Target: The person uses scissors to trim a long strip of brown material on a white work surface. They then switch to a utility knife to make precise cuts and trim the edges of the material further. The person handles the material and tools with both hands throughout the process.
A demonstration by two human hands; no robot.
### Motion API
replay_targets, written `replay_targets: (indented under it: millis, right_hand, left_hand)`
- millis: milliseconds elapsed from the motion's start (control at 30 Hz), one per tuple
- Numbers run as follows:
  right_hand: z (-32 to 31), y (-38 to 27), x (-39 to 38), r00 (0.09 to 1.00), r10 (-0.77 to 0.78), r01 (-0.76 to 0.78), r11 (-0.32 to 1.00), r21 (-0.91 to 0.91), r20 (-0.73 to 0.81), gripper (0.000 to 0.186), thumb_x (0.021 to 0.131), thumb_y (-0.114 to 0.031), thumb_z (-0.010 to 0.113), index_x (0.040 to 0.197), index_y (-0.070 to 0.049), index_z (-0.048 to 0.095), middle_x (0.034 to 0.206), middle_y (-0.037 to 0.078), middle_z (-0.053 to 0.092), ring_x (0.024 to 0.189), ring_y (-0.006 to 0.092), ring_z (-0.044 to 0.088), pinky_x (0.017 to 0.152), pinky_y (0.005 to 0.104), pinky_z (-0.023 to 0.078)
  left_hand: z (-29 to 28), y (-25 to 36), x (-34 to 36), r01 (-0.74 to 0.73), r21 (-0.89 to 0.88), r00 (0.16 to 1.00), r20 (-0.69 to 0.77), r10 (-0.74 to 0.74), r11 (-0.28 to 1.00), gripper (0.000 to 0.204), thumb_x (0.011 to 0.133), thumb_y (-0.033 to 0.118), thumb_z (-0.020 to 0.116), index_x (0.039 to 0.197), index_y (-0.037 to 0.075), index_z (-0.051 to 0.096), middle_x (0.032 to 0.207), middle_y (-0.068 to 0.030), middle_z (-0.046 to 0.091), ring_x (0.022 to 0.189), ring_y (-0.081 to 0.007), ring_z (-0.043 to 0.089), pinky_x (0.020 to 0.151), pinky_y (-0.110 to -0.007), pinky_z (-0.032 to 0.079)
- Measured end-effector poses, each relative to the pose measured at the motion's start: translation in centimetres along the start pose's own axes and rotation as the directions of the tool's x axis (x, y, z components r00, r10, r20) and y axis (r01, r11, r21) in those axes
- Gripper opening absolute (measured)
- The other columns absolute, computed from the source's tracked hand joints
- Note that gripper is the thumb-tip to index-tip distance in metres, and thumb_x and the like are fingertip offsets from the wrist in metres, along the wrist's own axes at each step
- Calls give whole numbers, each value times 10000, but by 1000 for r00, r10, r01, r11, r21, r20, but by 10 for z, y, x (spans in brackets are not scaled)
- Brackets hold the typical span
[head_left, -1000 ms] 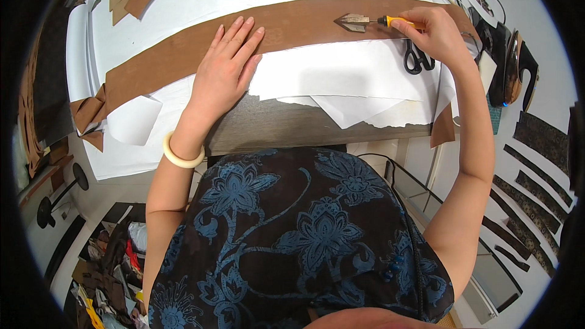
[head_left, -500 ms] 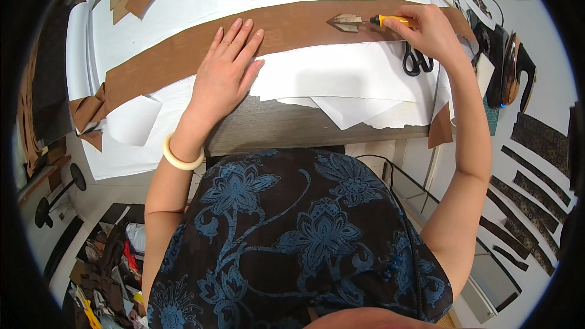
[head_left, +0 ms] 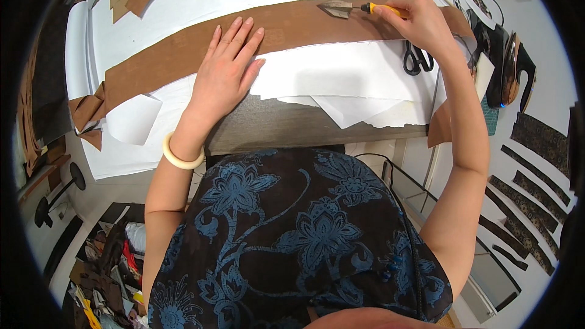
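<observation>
1. Head view: left hand lay flat, fingers spread open, pinning brown fabric strip mid-worktop, w/ white paper sheets under it toward front edge.
2. Right hand closed round yellow handle of small iron; tip rested on strip near far right corner.
3. Judged best: keep strip taut under palm, iron flat, slow even strokes, well apart from pinning fingers.
4. Containers: none seen; black scissors loose by right edge.
</observation>
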State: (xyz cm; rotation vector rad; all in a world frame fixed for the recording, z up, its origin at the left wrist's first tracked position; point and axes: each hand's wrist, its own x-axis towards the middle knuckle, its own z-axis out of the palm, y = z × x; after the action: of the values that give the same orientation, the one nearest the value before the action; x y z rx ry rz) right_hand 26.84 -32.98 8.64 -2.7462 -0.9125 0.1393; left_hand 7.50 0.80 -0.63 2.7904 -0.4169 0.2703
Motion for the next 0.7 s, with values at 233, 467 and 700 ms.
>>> replay_targets:
  millis: [233, 467, 700]
  right_hand:
    - [1, -2, -3, 999, -45, 45, 998, 55, 10, 353, 962, -379, 774, 991, -36, 849, 705, 157, 731, 560, 267, 643, 597, 367, 534]
    - [-13, -18, -11, 983, -119, 118, 993, 10, 138, 335, 959, -373, 774, 930, -47, 846, 688, 121, 720, 571, 271, 634, 591, 365, 513]
    - [-3, -24, -11, 994, -87, 85, 996, 35, 65, 334, 963, -361, 774, 935, -35, 842, 699, 130, 731, 584, 263, 652, 607, 353, 523]
  left_hand:
    - [2, -2, -1, -7, -3, 1000, -7, 7, 1000, 524, 1077, 335, 610, 1539, 95, 560, 1613, -150, 518, 1544, -330, 421, 1288, -544, 295]
    - [1, -4, -2, 13, -51, 1000, 23, -12, 999, 535, 1079, 297, 602, 1578, 120, 526, 1657, -135, 467, 1570, -327, 379, 1306, -539, 257]
    - [-8, -18, -9, 63, -190, 997, -31, -70, 980, 419, 1070, 176, 611, 1477, 75, 632, 1577, -134, 568, 1522, -316, 464, 1286, -528, 314]
